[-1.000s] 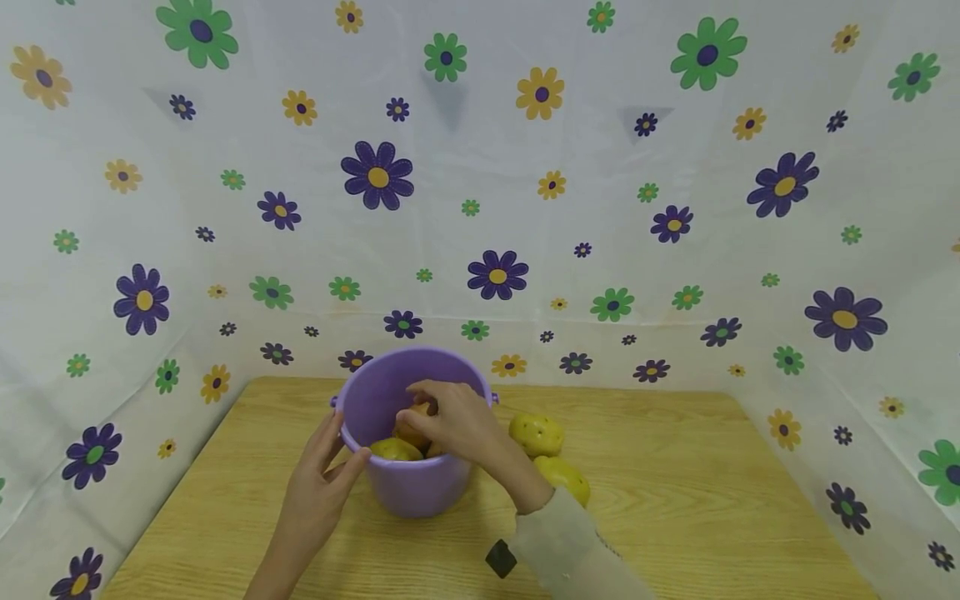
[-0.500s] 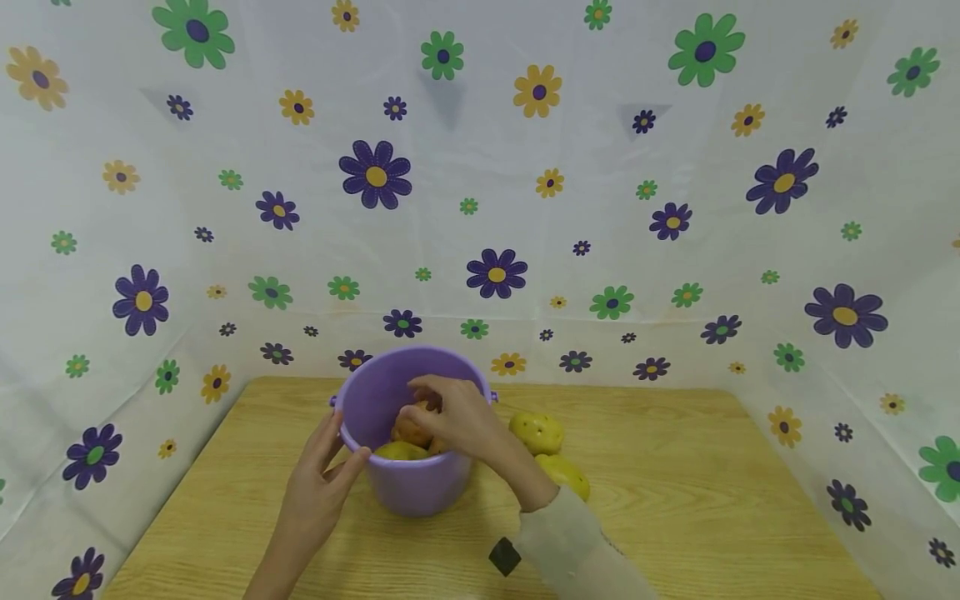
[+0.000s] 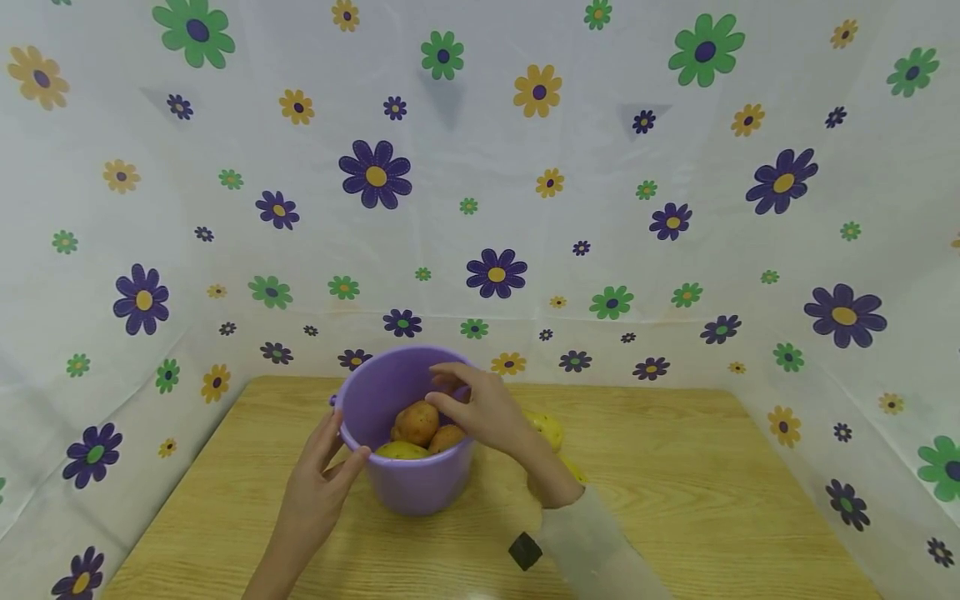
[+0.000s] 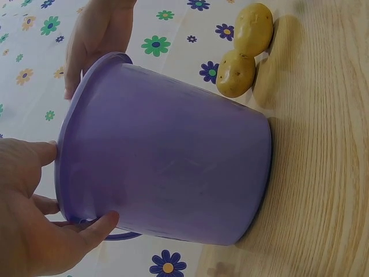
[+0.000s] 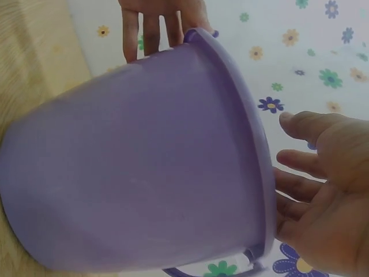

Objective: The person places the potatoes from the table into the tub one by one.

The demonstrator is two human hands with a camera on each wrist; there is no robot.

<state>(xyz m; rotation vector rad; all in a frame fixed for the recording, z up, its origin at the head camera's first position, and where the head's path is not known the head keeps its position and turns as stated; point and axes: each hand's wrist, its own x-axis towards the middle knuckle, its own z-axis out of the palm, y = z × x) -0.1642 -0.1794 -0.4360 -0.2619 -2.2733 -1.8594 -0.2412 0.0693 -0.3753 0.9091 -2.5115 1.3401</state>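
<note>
Rightward and off the brown potatoes point(image 3: 417, 423), the right hand point(image 3: 483, 408) has moved since half a second ago. Leftmost, the left hand point(image 3: 318, 479) rests wide-spread fingers against the purple bucket point(image 3: 420, 485). Inside lie a yellow potato point(image 3: 402, 451) and the brown ones. By its right rim, the right hand's grip is parted, holding nothing. Two yellow potatoes point(image 4: 252, 29) sit beside it on the wooden surface point(image 3: 712, 475).

A pale, wood-grained tabletop point(image 3: 697, 500) lies beneath the right hand point(image 3: 483, 410); beyond that hand and to both sides hangs a creased white sheet point(image 3: 450, 150) printed with purple, green and yellow-orange daisies
</note>
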